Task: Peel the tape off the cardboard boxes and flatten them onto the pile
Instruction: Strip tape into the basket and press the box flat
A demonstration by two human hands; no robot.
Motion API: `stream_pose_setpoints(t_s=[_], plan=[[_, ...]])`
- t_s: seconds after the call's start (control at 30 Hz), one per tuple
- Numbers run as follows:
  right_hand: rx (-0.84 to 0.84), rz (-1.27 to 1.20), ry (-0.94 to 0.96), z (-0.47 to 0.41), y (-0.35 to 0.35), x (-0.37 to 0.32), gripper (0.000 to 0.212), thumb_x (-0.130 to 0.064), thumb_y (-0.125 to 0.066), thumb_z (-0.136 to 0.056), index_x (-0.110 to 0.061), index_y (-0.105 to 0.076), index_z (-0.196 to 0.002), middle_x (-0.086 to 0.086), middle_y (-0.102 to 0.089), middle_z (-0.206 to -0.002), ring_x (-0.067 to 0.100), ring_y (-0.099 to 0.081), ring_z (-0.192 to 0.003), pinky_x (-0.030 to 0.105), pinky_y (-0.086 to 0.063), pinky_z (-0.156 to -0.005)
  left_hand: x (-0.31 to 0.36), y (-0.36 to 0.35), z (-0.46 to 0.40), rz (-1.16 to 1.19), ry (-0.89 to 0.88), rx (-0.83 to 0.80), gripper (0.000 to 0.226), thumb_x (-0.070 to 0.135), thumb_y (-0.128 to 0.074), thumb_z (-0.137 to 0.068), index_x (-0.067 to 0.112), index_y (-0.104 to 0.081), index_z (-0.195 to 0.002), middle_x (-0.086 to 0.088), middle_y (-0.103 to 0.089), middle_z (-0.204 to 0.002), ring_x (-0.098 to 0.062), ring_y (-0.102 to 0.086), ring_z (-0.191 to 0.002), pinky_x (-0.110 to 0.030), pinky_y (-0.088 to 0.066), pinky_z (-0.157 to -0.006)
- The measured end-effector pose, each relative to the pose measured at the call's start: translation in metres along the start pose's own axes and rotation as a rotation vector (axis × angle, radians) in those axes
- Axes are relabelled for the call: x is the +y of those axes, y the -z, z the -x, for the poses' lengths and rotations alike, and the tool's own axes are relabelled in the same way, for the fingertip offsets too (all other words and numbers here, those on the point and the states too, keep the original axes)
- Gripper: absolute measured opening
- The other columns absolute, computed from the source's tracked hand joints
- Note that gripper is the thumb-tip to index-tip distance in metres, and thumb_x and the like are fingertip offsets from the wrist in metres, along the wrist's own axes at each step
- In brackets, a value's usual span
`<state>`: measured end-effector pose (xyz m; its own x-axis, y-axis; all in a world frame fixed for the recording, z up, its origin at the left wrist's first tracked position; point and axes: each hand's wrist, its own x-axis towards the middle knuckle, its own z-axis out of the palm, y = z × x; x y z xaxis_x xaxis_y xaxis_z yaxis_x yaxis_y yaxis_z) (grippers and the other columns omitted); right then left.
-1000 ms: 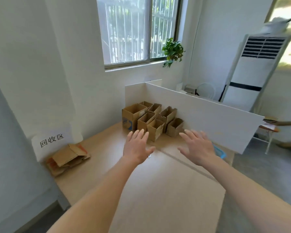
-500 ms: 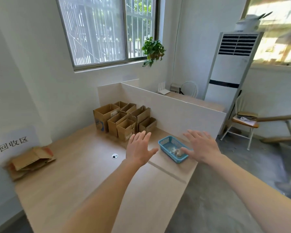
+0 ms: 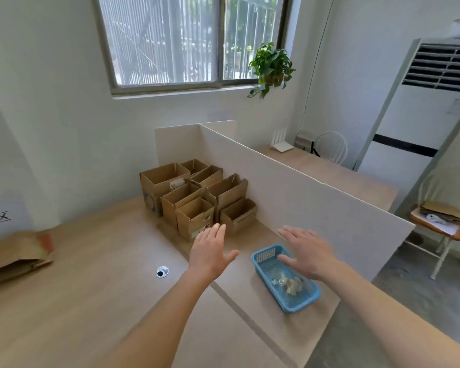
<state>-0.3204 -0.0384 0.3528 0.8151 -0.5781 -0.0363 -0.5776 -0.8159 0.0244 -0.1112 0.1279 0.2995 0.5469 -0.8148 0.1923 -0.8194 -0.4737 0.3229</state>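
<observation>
A single head-worn wide-angle view looks forward and down across the wooden table [image 3: 64,288], cardboard boxes [image 3: 194,197] toward 12 o'clock.

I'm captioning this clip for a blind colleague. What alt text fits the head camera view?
Two bare hands, left hand and right hand, reach open and empty over a wooden desk toward a cluster of open cardboard boxes against a white divider. A blue basket lies under the right hand; flattened cardboard lies far left.
</observation>
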Motion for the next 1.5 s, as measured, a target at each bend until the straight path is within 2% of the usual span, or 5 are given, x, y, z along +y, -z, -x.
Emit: stream_pose_setpoints(t_s=[0.73,0.87,1.07,1.27,1.5], plan=[[-0.324,-0.084,0.262,-0.382,-0.305,0.117,0.070,-0.062,-0.041,-0.098,-0.033,-0.022,-0.159,-0.009,-0.021,-0.167,0.012,-0.020,-0.153,0.039,-0.013,-0.126,-0.091,-0.323,-0.287,0.147,0.548,-0.139,0.110,0.068,-0.071,-0.080,0.022,-0.014,-0.162,0.000,-0.028,-0.166,-0.018,-0.027,-0.152,-0.036,-0.026,-0.122],[-0.327,-0.073,0.300,-0.419,-0.340,0.124,0.068,-0.061,-0.041,-0.098,-0.029,-0.028,-0.157,-0.006,-0.028,-0.164,0.014,-0.026,-0.150,0.038,-0.016,-0.125,-0.115,-0.367,-0.307,0.225,0.634,-0.145,0.122,0.069,-0.078,-0.071,0.024,-0.010,-0.162,-0.004,-0.040,-0.159,-0.026,-0.041,-0.142,-0.037,-0.038,-0.111],[-0.306,-0.079,0.371,-0.443,-0.365,0.128,0.065,-0.059,-0.042,-0.097,-0.033,-0.029,-0.155,-0.010,-0.030,-0.162,0.014,-0.030,-0.147,0.035,-0.021,-0.121,-0.130,-0.397,-0.331,0.537,0.713,-0.060,0.137,0.064,-0.090,-0.053,0.040,-0.008,-0.160,0.005,-0.047,-0.154,-0.018,-0.045,-0.140,-0.032,-0.043,-0.107],[-0.283,-0.090,0.404,-0.444,-0.369,0.129,0.066,-0.060,-0.041,-0.097,-0.032,-0.028,-0.155,-0.008,-0.029,-0.163,0.016,-0.031,-0.147,0.036,-0.018,-0.123,-0.129,-0.406,-0.344,0.622,0.701,0.045,0.116,0.051,-0.092,-0.049,0.034,-0.035,-0.149,0.004,-0.056,-0.145,-0.016,-0.053,-0.133,-0.030,-0.044,-0.106],[-0.207,-0.053,0.399,-0.419,-0.352,0.117,0.065,-0.059,-0.042,-0.096,-0.030,-0.032,-0.154,-0.008,-0.035,-0.161,0.015,-0.035,-0.144,0.033,-0.024,-0.119,-0.135,-0.364,-0.287,0.654,0.660,0.108,0.107,0.059,-0.091,-0.044,0.044,-0.040,-0.136,0.020,-0.058,-0.132,-0.003,-0.053,-0.119,-0.024,-0.041,-0.095]])
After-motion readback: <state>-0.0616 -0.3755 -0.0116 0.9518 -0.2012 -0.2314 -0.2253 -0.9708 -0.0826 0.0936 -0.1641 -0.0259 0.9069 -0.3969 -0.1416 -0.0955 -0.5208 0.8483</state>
